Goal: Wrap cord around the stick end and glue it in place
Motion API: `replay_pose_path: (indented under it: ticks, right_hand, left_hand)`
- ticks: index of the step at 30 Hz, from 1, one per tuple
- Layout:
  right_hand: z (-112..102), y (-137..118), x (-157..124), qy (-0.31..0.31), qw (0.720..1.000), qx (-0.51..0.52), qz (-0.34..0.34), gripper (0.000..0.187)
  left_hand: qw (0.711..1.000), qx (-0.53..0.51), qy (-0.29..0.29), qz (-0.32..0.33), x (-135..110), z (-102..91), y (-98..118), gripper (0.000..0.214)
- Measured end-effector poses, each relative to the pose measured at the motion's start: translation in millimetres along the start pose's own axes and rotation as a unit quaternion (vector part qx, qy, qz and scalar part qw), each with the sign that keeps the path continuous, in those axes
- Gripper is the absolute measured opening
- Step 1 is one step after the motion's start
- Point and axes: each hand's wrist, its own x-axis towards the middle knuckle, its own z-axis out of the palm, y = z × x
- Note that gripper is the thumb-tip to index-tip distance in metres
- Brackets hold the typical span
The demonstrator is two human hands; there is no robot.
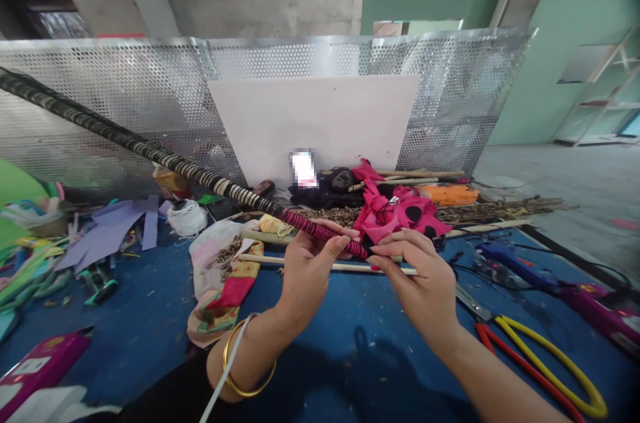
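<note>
A long stick (220, 187), wound with black and cream cord and with pink and black at its near end, slants across from the upper left. My left hand (307, 273) is closed round the pink part, thumb on top. At the tip, my right hand (423, 286) pinches the dark end of the wrapping between thumb and fingers. Just behind the hands lies pink cloth with black dots (377, 213). Under the stick's tip, a pale bare stick (275, 260) rests on the blue table (320, 369). Patterned cloth (235, 289) is left of my left hand.
Scissors with red and yellow handles (550, 356) and a glue gun (540, 273) lie on the right. White yarn (186, 217), purple paper (107, 229) and a magenta box cutter (47, 363) are on the left. A lit phone (304, 168) leans against a white board (320, 116).
</note>
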Motion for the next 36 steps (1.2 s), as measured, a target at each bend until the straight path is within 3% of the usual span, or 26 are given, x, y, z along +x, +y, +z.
replay_pose_path:
  ticks: [7,12,15,17,19,22,29,36]
  right_hand:
    - [1,0,5,-0.032,0.997,-0.042,-0.06,0.011]
    - [-6,-9,2,-0.047,0.982,-0.034,-0.181,0.007]
    - [-11,-16,-1,-0.068,0.967,-0.011,-0.244,0.02]
    - [-12,-15,-1,-0.035,0.974,-0.033,-0.223,0.019]
    - [-9,-10,0,0.018,0.984,-0.072,-0.162,0.006]
    - [-4,0,1,0.046,0.986,-0.118,-0.109,0.026]
    - [-1,3,1,0.058,0.982,-0.118,-0.135,0.008]
    - [-5,-3,3,0.023,0.982,-0.092,-0.161,0.01]
  left_hand:
    - [0.999,0.027,-0.01,0.016,-1,-1.2,-1,0.01]
    - [1.0,-0.017,0.0,0.01,6,-5.2,-3,0.014]
    - [0.999,-0.026,0.008,0.02,8,-7.6,-2,0.016]
    - [0.999,-0.026,0.002,0.021,8,-7.8,-1,0.016]
    - [0.999,-0.029,-0.003,0.018,7,-6.7,1,0.017]
    - [0.999,-0.04,-0.012,0.006,3,-4.1,2,0.016]
    - [0.997,-0.076,-0.015,-0.029,-2,0.6,0,0.017]
    - [0.996,-0.075,-0.013,-0.035,-3,0.9,1,0.018]
